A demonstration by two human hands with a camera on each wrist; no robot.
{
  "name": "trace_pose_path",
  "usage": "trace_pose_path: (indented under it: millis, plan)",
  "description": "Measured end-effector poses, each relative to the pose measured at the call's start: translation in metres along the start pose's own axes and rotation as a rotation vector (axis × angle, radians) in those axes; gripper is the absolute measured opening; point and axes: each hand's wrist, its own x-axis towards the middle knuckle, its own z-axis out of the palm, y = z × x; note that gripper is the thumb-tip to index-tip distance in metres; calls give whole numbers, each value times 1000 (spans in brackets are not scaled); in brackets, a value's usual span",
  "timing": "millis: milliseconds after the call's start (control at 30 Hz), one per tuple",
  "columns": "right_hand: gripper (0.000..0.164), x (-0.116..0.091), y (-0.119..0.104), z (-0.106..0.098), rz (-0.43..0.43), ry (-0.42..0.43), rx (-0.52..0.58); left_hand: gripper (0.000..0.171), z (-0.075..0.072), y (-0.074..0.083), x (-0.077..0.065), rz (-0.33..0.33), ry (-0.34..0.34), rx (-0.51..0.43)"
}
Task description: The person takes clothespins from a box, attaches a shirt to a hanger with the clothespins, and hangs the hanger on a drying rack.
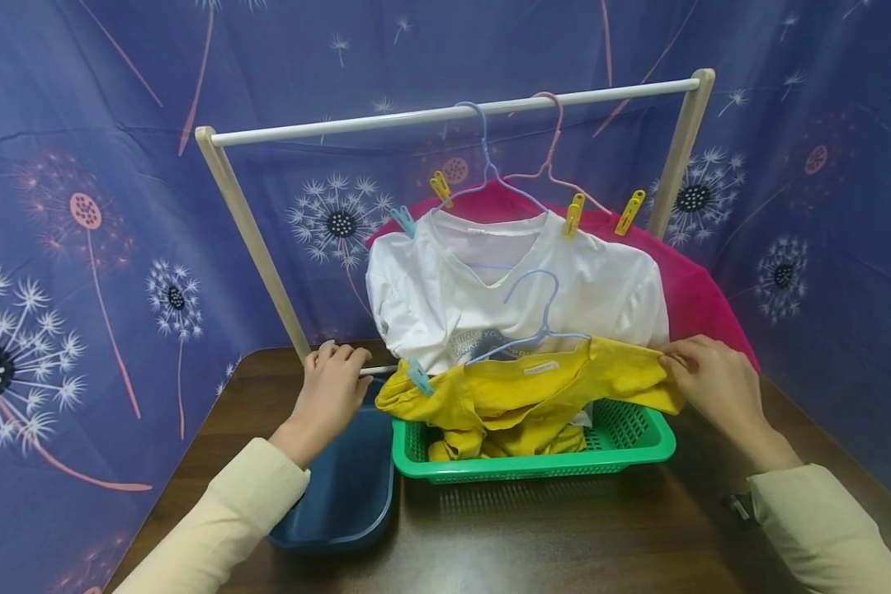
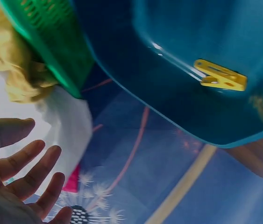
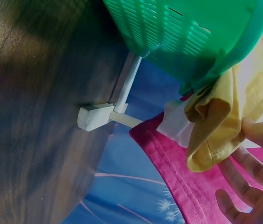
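A yellow shirt (image 1: 520, 396) lies draped over the green basket (image 1: 542, 472), a blue hanger (image 1: 544, 330) in its neckline. One light-blue clothespin (image 1: 419, 377) clips its left shoulder. My right hand (image 1: 720, 388) pinches the end of its right sleeve between thumb and fingers; the right wrist view shows the yellow cuff (image 3: 210, 126) at the fingertips. Above the dark-blue basin (image 1: 341, 495), my left hand (image 1: 330, 392) has its fingers spread and holds nothing. A yellow clothespin (image 2: 221, 75) lies in that basin in the left wrist view.
Behind the basket, a white T-shirt (image 1: 609, 289) on a blue hanger and a magenta garment (image 1: 701, 289) on a pink hanger hang from the white rail (image 1: 386, 120) of a wooden-legged rack, with clothespins on them. A small dark object (image 1: 738, 506) lies near my right sleeve.
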Motion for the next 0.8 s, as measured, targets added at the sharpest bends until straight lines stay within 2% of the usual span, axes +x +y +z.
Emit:
trace_pose_path:
  millis: [200, 433, 567, 700, 800]
  plan:
    - [17, -1, 0, -1, -7, 4, 1, 29, 10, -14, -2, -72, -59, 27]
    - [18, -2, -1, -2, -4, 10, -3, 30, 33, -27, -9, -98, -149, 92]
    - [19, -2, -1, 0, -15, 22, -19, 32, 44, -30, -11, -123, -226, 135]
    - [20, -3, -1, 1, -35, 51, -38, 34, 48, -30, -12, -150, -316, 148]
    - [20, -4, -1, 1, -44, 71, -51, 32, 52, -31, -12, -163, -340, 144]
